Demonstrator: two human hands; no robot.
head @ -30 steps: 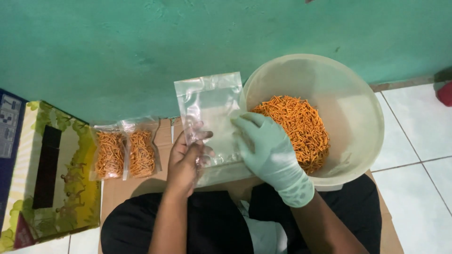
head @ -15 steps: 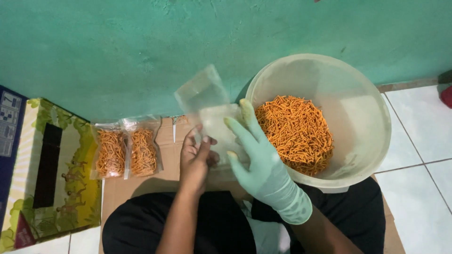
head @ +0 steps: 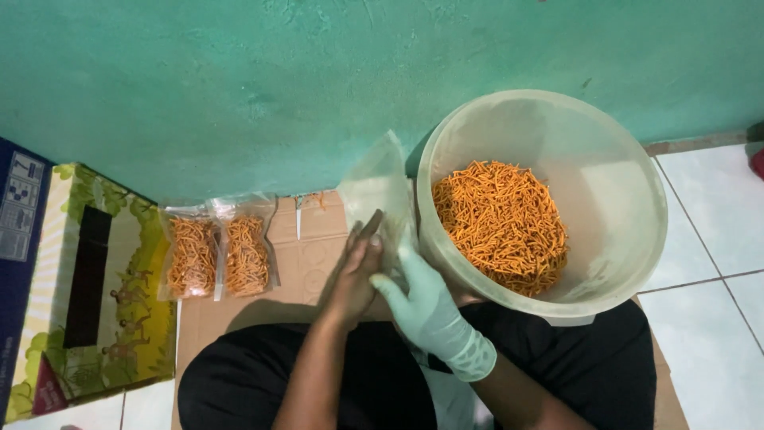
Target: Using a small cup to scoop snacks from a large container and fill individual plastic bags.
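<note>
Sitting cross-legged on flattened cardboard (head: 239,314), the person pinches an empty clear plastic bag (head: 378,191) between the flat bare left hand (head: 354,275) and the gloved right hand (head: 422,306). To the right stands a pale bucket (head: 629,183) of orange snack sticks (head: 501,223); two filled packets (head: 216,256) lie left.

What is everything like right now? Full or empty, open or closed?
Clear bag: empty, upright, held between both hands.
Left hand: bare, flat against the bag.
Right hand: in a green glove, gripping the bag's lower edge.
Bucket: open, partly filled with orange sticks.
Two small bags: filled with orange sticks, lying side by side on the cardboard.
Carton: lying on its side; contents cannot be seen.
</note>
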